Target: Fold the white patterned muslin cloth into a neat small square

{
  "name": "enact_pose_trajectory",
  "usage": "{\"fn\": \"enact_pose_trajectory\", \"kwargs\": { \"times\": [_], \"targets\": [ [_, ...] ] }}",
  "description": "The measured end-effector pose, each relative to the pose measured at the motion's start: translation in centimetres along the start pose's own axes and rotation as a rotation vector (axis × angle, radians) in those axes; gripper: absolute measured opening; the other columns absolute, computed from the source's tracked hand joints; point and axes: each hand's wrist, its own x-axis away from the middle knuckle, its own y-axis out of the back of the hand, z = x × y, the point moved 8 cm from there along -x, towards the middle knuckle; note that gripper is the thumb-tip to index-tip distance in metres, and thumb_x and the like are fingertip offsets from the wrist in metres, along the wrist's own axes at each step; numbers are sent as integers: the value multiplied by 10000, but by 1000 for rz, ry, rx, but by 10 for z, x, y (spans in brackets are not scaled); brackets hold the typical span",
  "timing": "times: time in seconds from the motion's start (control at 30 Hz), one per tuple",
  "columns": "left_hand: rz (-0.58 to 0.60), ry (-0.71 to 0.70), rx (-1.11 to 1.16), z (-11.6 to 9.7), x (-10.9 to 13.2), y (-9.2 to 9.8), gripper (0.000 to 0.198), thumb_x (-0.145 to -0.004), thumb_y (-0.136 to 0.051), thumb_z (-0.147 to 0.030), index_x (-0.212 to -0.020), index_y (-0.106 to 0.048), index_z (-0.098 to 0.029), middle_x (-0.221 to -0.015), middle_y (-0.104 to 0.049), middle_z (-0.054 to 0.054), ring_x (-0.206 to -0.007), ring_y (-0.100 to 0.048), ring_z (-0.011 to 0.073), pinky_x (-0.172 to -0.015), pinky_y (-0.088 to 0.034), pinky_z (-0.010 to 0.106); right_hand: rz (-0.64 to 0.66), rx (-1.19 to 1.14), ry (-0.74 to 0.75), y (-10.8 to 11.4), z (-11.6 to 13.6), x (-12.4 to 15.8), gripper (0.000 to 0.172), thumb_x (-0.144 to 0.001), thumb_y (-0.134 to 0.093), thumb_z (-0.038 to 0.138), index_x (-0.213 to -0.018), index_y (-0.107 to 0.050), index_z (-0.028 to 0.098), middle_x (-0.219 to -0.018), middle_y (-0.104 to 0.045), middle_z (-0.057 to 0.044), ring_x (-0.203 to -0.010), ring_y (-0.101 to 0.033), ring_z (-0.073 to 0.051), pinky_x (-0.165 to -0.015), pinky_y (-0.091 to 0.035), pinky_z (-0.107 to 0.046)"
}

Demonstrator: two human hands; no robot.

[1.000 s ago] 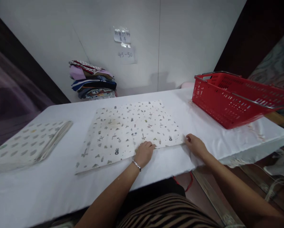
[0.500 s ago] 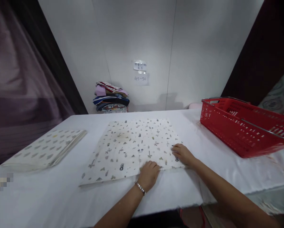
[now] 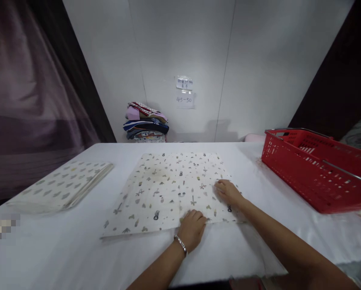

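- Right hand (image 3: 227, 191) is off the near right corner, where it was a second ago, and has slid onto the printed face, just in from the right edge!
- Left hand (image 3: 193, 229) stays put at the near edge, and the whole view has tipped up and swung.
- Centre stage, one cream rectangular cloth (image 3: 168, 189), dotted with small grey-green and dark motifs, lying spread flat on the white-covered bench (image 3: 77, 249).
- Look at that right hand: palm down, loosely open, fingers slightly bent, fingertips resting on the print.
- Over to the left, silver bracelet (image 3: 180, 245) at the wrist, fingers close together and gently curled over the near edge; whether it pinches the fabric, I cannot tell.
- Out on the bench's left side, well apart from the hands, sits a folded cream cloth with grey leaf-like shapes (image 3: 59, 183), its layers showing along the right side.
- Across on the right, a red plastic basket with metal handles (image 3: 307, 173), clear of the spread fabric.
- And at the back, a stack of multicoloured folded fabrics (image 3: 146, 125) by the pale wall (image 3: 259, 72), left of a white paper marked "45-50" (image 3: 185, 100).
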Motion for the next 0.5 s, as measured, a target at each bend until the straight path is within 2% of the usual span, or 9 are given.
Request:
{"fn": "enact_pose_trajectory", "kwargs": {
  "times": [0.07, 0.2, 0.37, 0.5],
  "targets": [
    [4, 8, 12, 1, 0, 0, 144, -856, -460, -170, -900, -588, -217, -929, -593, 44, -882, -504, 192, -770, -418, 364, 14, -5, 37, -4, 3, -7, 299, -848, -516, 312, -1083, -667, 207, -1182, -590, -125, -1094, -522, -258, -952, -394, -388],
    [5, 43, 71, 5, 0, -3, 172, -861, -441, -209, -890, -603, -259, -922, -596, 58, -888, -521, 216, -763, -417, 406, 8, 55, -62, -9, -10, -25, 319, -861, -489, 329, -1104, -649, 198, -1176, -583, -122, -1076, -525, -253, -934, -406, -388],
    [15, 93, 160, 13, 2, -11, 162, -848, -452, -280, -869, -609, -313, -907, -603, 68, -899, -539, 230, -754, -432, 442, 30, 72, -39, -20, -18, -52, 334, -877, -467, 371, -1132, -634, 233, -1199, -571, -99, -1096, -514, -244, -949, -390, -381],
    [54, 87, 169, 19, 3, -22, 156, -836, -474, -349, -913, -607, -327, -925, -621, 78, -918, -555, 229, -760, -448, 443, 19, 118, -138, -25, -32, -76, 350, -882, -456, 357, -1156, -620, 214, -1194, -572, -109, -1106, -508, -246, -944, -387, -367]
  ]
}}
